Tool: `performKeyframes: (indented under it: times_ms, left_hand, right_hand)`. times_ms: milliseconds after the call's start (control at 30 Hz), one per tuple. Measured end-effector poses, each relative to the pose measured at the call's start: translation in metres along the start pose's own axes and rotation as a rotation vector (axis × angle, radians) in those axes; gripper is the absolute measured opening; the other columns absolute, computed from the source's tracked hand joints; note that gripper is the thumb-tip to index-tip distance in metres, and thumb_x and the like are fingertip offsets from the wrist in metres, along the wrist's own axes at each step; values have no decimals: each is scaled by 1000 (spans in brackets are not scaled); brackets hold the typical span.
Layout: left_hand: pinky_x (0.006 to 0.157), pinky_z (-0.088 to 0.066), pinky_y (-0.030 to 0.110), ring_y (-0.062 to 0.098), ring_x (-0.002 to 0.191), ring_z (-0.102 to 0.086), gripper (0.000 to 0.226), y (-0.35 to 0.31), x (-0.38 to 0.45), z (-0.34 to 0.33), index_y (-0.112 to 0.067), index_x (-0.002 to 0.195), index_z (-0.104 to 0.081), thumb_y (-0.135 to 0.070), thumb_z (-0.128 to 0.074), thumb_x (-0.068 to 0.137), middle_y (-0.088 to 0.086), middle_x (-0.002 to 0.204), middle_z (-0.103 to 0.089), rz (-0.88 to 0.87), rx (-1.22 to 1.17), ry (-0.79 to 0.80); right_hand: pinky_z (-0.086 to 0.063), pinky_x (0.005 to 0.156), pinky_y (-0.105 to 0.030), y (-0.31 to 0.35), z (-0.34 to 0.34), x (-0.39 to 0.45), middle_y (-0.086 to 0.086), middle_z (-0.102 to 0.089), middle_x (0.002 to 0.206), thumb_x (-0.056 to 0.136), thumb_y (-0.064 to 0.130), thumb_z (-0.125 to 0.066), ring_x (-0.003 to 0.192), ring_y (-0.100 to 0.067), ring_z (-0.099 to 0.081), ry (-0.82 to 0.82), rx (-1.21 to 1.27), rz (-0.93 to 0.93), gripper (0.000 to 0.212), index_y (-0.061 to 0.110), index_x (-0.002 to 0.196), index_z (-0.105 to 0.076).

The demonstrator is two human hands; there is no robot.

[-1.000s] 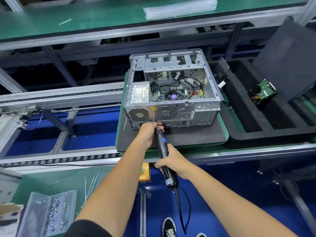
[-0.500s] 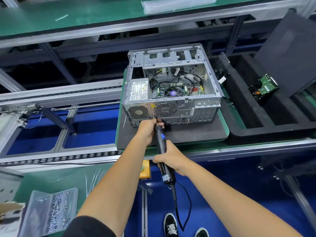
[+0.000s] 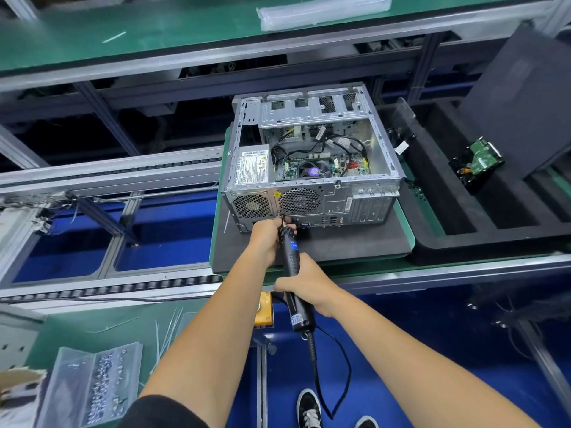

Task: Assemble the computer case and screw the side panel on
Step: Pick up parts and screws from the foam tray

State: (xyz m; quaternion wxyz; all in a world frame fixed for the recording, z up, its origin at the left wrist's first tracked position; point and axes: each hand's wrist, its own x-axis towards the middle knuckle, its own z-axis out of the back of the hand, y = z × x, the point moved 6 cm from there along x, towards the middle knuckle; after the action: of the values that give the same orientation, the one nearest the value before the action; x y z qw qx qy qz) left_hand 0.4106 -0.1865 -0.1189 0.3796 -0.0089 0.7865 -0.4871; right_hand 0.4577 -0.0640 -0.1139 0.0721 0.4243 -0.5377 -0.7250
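Observation:
An open silver computer case (image 3: 312, 168) lies on its side on a black foam pad (image 3: 355, 239), its motherboard and cables exposed. A black electric screwdriver (image 3: 292, 264) points at the case's rear face, its bit just below the round fan grille. My right hand (image 3: 304, 284) grips the screwdriver's body. My left hand (image 3: 267, 237) curls around the tool's front end beside the bit, against the case's rear. The dark side panel (image 3: 525, 100) leans at the far right, apart from the case.
A black foam tray (image 3: 482, 230) to the right holds a hard drive (image 3: 477, 162). A plastic box of screws (image 3: 95, 381) sits at the lower left on a green bench with cable ties. Conveyor rails run left of the case. A yellow button box (image 3: 265, 307) hangs below the rail.
The view has shifted slightly; both hands and the screwdriver stay at the same spot on the case's rear, below the fan grille.

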Motion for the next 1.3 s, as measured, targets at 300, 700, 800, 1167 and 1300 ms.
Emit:
performKeyframes:
  times_ms: [300,700,800,1167,1300]
  left_hand:
    - [52,-41,24,13,59,-52,15,-3,4,12,-11,88,-64,-20,-52,93,2,76,-61,-66,173,-145]
    - [53,-25,30,16,54,-30,29,-95,-91,-46,-14,52,-40,-6,-43,80,-1,50,-34,-763,143,-331]
    - [49,-25,24,13,49,-29,30,-124,-107,-89,-13,54,-42,-5,-43,82,-5,48,-34,-830,199,-283]
    - [52,-27,27,10,50,-30,40,-138,-75,-264,-19,57,-30,-17,-47,93,-8,52,-33,-873,417,26]
    - [50,-19,31,15,50,-25,42,-139,-32,-318,-18,56,-25,-16,-44,93,-2,52,-27,-847,507,48]
  right_hand:
    - [-51,58,-33,3,10,-6,-11,-57,88,82,21,-74,62,-20,-57,-14,85,-7,37,16,107,-48]
    - [-46,45,-29,64,54,-53,-3,-53,55,85,1,-64,44,-23,-49,101,35,336,31,4,111,-48]
    - [-45,44,-29,95,87,-71,-6,-54,54,84,1,-64,42,-23,-48,66,31,425,23,9,100,-49]
    - [-46,45,-28,126,257,-80,4,-59,51,84,-1,-62,39,-22,-48,-222,25,471,19,10,89,-48]
    - [-47,48,-28,130,306,-48,-3,-60,55,82,4,-62,42,-23,-50,-287,37,415,26,11,102,-48]
